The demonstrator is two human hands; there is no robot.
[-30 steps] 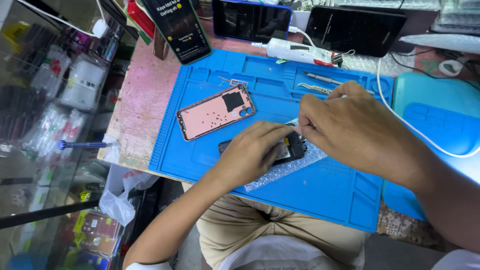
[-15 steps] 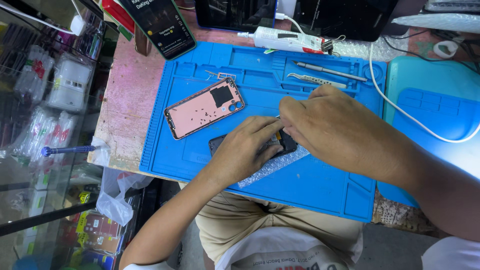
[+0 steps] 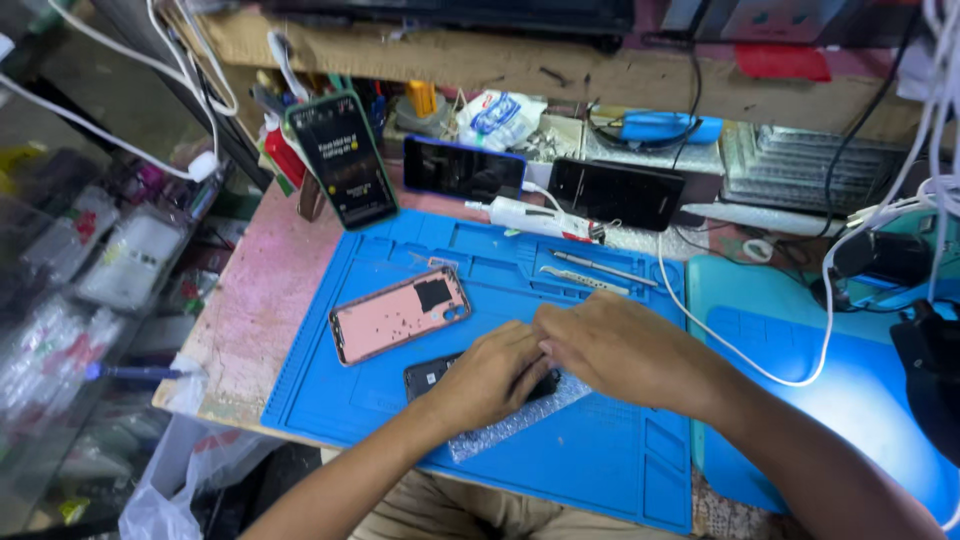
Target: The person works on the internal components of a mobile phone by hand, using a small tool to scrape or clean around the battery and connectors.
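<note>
On the pink worktop (image 3: pixel 262 300) one blue mat (image 3: pixel 600 460) carries one pink back cover (image 3: pixel 398 315), two metal tools (image 3: pixel 590 275), and one dark phone (image 3: pixel 430 375) under both hands, left (image 3: pixel 492 375) and right (image 3: pixel 615 350), pressing fingers-down.

Mat (image 3: pixel 600 470) lies on the worktop (image 3: pixel 260 300). Phone (image 3: pixel 430 375) sits mid-mat on a strip of bubble wrap (image 3: pixel 520 420), under both hands: left (image 3: pixel 490 378), right (image 3: pixel 620 350), touching. Back cover (image 3: pixel 398 313) just left-behind it. Tweezers (image 3: pixel 600 268) behind the hands. Three phones (image 3: pixel 460 170) stand along the mat's far edge.
</note>
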